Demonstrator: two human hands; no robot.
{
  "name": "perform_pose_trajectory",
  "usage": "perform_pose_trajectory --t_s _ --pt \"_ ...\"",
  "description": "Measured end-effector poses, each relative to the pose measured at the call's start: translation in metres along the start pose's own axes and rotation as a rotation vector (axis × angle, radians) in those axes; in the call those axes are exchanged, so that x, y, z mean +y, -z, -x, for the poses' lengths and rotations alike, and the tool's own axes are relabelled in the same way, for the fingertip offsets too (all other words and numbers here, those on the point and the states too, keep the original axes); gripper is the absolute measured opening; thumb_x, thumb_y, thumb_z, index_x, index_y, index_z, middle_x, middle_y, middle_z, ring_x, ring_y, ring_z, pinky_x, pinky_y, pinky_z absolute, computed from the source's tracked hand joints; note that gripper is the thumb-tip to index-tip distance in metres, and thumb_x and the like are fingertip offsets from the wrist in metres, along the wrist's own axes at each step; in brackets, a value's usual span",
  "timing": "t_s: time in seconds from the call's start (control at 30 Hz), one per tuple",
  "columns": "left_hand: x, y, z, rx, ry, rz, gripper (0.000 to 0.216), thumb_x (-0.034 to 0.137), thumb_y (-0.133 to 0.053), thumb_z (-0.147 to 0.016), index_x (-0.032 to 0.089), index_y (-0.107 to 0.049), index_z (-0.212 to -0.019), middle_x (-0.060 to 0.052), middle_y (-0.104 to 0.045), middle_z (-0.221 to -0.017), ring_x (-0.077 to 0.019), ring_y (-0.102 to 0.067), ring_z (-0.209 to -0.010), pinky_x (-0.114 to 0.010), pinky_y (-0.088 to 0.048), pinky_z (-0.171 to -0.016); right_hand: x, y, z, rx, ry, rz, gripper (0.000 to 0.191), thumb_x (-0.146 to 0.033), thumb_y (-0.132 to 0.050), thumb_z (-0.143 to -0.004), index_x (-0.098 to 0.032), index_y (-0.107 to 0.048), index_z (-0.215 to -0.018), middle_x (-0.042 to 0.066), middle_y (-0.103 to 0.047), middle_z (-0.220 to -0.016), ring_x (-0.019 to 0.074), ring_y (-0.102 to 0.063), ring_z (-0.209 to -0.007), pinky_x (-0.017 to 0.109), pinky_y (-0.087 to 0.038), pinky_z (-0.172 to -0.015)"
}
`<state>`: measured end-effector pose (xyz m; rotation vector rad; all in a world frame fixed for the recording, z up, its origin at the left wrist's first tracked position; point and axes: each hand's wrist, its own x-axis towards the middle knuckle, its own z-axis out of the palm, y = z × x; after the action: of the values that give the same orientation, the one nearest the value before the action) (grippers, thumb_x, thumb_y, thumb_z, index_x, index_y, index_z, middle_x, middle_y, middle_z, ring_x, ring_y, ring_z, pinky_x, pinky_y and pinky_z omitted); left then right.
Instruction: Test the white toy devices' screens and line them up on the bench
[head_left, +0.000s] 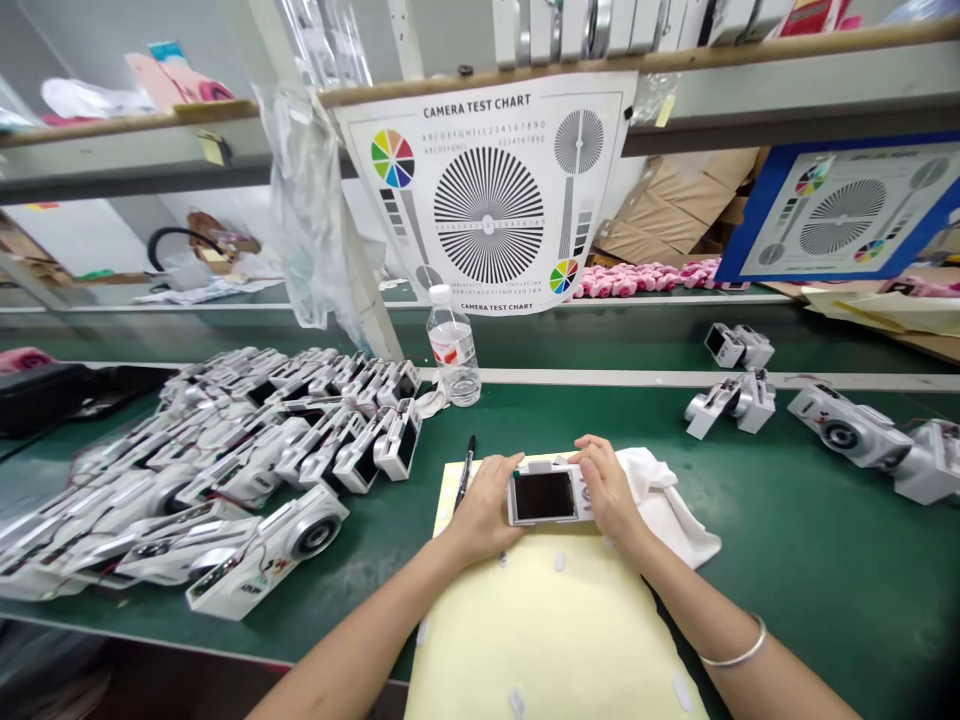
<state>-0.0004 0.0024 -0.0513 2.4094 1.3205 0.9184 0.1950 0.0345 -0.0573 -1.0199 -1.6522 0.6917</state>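
Note:
Between my two hands is a small white digital camera (544, 496), its dark screen facing me, over a pale yellow sheet (555, 620). My left hand (486, 508) closes on the camera's left end, and my right hand (606, 488) grips its right end, with fingers over the top edge near the buttons. A black pen (466, 470) lies just left of my left hand. Beside my right wrist, a crumpled white cloth (664, 500) rests on the green table. Small whitish scraps are scattered on the sheet.
Rows of partly open white cameras (247, 460) fill the left of the green table (817, 590). Several more white cameras (862, 430) sit at the right. A water bottle (454, 350) stands at the back, below a hanging camera test chart (487, 210). A shelf (750, 60) spans above.

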Motion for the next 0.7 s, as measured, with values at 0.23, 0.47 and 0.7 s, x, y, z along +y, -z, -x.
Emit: perform_pose_trajectory --t_s 0.23,0.47,0.7 --pt "0.001 0.000 0.001 0.026 0.012 -0.006 0.070 0.016 -0.067 -0.057 0.017 -0.034 -0.119 -0.010 -0.047 -0.108 -0.0252 -0.043 -0.103 -0.042 -0.039 -0.091 0.006 -0.001 -0.004 -0.019 -0.087 -0.047 0.036 -0.049 -0.037 -0.080 -0.018 -0.052 -0.070 0.011 -0.048 -0.096 0.0233 -0.048 -0.100 0.040 -0.036 -0.090" --pt "0.005 -0.001 0.002 0.029 0.003 -0.028 0.064 0.017 -0.065 -0.057 0.015 -0.038 -0.115 -0.009 -0.049 -0.107 -0.0245 -0.045 -0.100 -0.041 -0.039 -0.090 0.007 -0.003 -0.005 -0.012 -0.103 -0.085 0.032 -0.047 -0.041 -0.078 -0.019 -0.047 -0.065 0.010 -0.049 -0.095 0.0229 -0.048 -0.100 0.039 -0.036 -0.090" --pt "0.002 0.012 0.000 -0.027 -0.020 -0.014 0.075 0.044 -0.064 -0.065 0.016 -0.030 -0.125 -0.015 -0.039 -0.123 -0.0311 -0.036 -0.115 -0.050 -0.033 -0.096 0.007 -0.004 -0.006 0.000 -0.084 -0.100 0.027 -0.043 -0.046 -0.076 -0.018 -0.049 -0.065 0.010 -0.048 -0.096 0.0236 -0.048 -0.101 0.040 -0.035 -0.090"
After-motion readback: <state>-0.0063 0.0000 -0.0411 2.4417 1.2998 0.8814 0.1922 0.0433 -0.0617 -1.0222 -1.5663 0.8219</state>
